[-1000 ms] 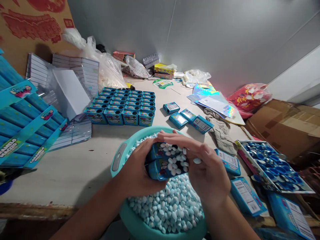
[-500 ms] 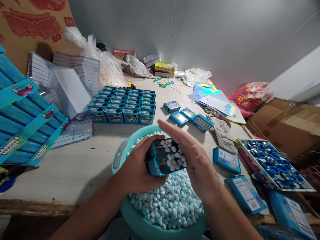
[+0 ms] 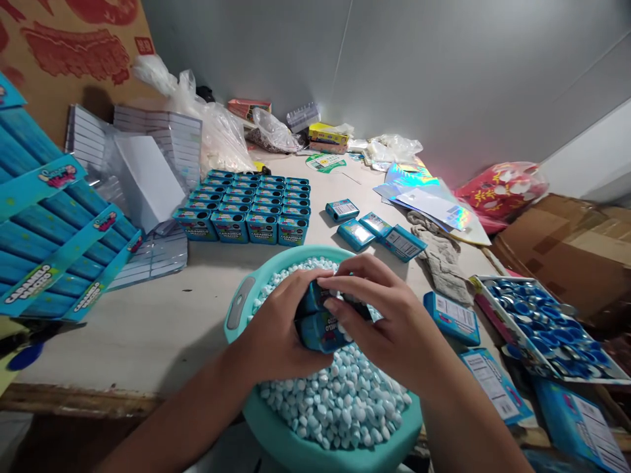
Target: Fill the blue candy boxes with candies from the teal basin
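My left hand (image 3: 276, 328) grips two small blue candy boxes (image 3: 318, 325) stacked together over a teal bowl (image 3: 246, 295). The bowl is heaped with small white and pale blue candies (image 3: 335, 401). My right hand (image 3: 389, 322) curls over the open tops of the boxes, fingers pressed on them and hiding the candies inside. Behind the bowl, several matching blue boxes (image 3: 246, 210) stand upright in tidy rows on the table.
Three blue boxes (image 3: 374, 226) lie flat behind the bowl, more (image 3: 451, 318) at the right. A tray of blue lids (image 3: 547, 328) sits at the right edge. Blue display cartons (image 3: 54, 243) lean at left. Bags, papers and a cloth (image 3: 438, 256) crowd the far side.
My right hand, held flat over the heaped boxes before, has closed its fingers down onto their tops. The loose candies piled on the boxes are now out of sight.
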A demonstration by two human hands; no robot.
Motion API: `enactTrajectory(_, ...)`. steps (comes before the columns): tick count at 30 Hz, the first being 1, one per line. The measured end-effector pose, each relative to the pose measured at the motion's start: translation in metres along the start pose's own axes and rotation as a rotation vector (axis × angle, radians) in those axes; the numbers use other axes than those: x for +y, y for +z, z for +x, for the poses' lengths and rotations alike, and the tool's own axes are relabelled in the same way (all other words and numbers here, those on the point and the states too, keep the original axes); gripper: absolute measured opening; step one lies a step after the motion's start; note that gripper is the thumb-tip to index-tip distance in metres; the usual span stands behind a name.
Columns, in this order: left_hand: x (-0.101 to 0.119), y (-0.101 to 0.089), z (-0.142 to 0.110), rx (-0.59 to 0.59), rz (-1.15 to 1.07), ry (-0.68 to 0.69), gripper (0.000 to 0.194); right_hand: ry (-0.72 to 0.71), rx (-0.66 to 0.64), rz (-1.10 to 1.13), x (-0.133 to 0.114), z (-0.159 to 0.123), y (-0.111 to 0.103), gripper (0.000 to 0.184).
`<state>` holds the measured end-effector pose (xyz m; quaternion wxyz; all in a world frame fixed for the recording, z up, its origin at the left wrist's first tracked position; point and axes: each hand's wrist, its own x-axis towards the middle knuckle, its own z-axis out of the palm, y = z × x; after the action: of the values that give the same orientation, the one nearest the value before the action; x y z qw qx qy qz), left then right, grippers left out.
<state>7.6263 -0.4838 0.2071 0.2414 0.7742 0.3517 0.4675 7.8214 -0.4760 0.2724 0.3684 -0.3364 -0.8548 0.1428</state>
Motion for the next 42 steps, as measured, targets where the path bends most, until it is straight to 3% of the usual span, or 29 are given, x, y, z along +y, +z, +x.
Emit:
enactTrajectory(15,0.000,0.000,-0.002,0.012,0.000,-0.047,0.092,0.247,0.082,0.008,0.007,0.003,-0.006,0.012)
enactTrajectory(22,-0.002,-0.002,-0.001,0.064,-0.137,-0.157,0.089,0.183,0.339,0.071,0.008,-0.008,-0.002,0.015)
enactTrajectory(24,-0.002,-0.002,-0.002,0.082,-0.132,-0.148,0.088,0.066,0.281,0.043,0.005,-0.011,-0.005,0.017)
enactTrajectory(27,-0.001,-0.001,-0.002,0.106,-0.082,-0.115,0.087,-0.140,0.095,-0.071,-0.001,-0.015,-0.009,0.021)
enactTrajectory(29,0.000,0.000,-0.001,0.094,-0.055,-0.116,0.088,-0.194,0.014,-0.132,-0.004,-0.018,-0.010,0.017)
enactTrajectory(32,0.001,0.000,0.001,0.077,-0.050,-0.132,0.088,-0.165,-0.014,-0.128,-0.004,-0.022,-0.011,0.016)
enactTrajectory(37,0.002,-0.002,0.000,0.063,-0.058,-0.137,0.089,-0.105,0.084,-0.078,-0.003,-0.025,-0.011,0.020)
enactTrajectory(42,0.002,-0.002,-0.001,0.057,-0.079,-0.143,0.087,0.035,-0.002,0.070,-0.014,-0.025,-0.013,0.022)
